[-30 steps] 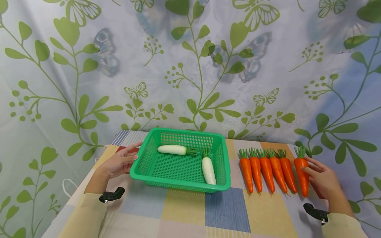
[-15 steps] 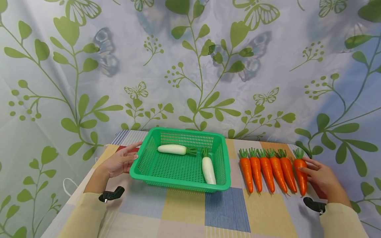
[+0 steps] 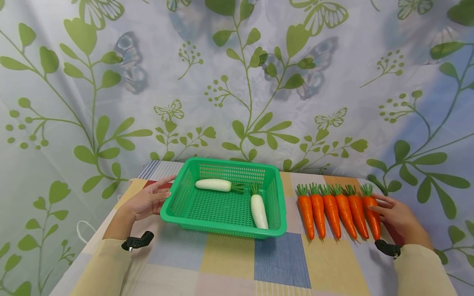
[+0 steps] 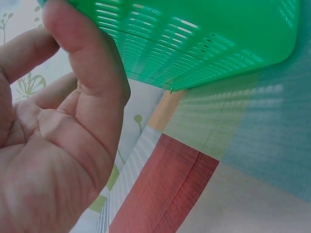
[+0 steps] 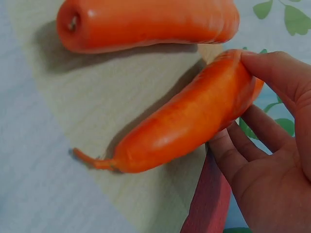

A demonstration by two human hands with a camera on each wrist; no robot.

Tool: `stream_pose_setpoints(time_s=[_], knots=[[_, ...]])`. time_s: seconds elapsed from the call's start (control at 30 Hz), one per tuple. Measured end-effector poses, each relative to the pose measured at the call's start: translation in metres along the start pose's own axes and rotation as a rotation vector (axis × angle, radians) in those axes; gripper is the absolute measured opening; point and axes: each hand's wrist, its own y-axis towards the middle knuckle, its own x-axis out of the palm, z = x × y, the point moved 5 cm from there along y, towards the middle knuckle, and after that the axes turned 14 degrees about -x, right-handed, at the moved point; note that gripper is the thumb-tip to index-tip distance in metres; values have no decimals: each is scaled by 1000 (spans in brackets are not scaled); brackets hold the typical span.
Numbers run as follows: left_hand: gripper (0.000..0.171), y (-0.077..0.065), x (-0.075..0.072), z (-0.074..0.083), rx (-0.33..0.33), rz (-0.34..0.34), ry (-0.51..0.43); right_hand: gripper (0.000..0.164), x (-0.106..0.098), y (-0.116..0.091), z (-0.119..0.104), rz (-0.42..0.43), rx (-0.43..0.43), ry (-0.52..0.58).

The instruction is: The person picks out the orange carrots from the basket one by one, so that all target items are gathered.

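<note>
At the right end of a row of orange carrots (image 3: 331, 216), my right hand (image 3: 398, 220) holds the outermost carrot (image 5: 180, 121). The thumb (image 5: 274, 73) presses on its thick upper end, and the fingers are on its other side. In the right wrist view the neighbouring carrot (image 5: 150, 22) lies apart from the held one at its tip. My left hand (image 3: 146, 201) is at the left side of a green plastic basket (image 3: 222, 231), its fingers loosely bent and a fingertip at the rim. Two white radishes (image 3: 212, 185) with green tops lie inside the basket.
A patchwork cloth (image 3: 229, 263) covers the table, which ends against a leaf-and-butterfly patterned curtain (image 3: 237, 82). A white cable (image 3: 83, 230) hangs at the table's left edge. Each wrist wears a black camera mount (image 3: 138, 240).
My right hand has moved left with its carrot, bringing it up close beside the row. The left hand and the basket have stayed in place.
</note>
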Motion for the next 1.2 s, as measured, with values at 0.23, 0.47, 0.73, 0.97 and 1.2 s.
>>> stream_pose_setpoints(time_s=[0.23,0.47,0.73,0.97,1.2], knots=[[70,-1,0,0,-9,6,-2,89,0,2,-4,-21,-9,-3],[69,-1,-1,0,-7,8,1,88,0,0,-5,-32,-14,-25],[70,0,0,0,-5,1,4,89,3,-1,-1,-23,-3,31],[70,0,0,0,-6,-10,-4,88,5,-2,0,-1,-5,50],[69,1,-1,0,-7,-9,-9,88,5,0,-1,-2,8,-8]])
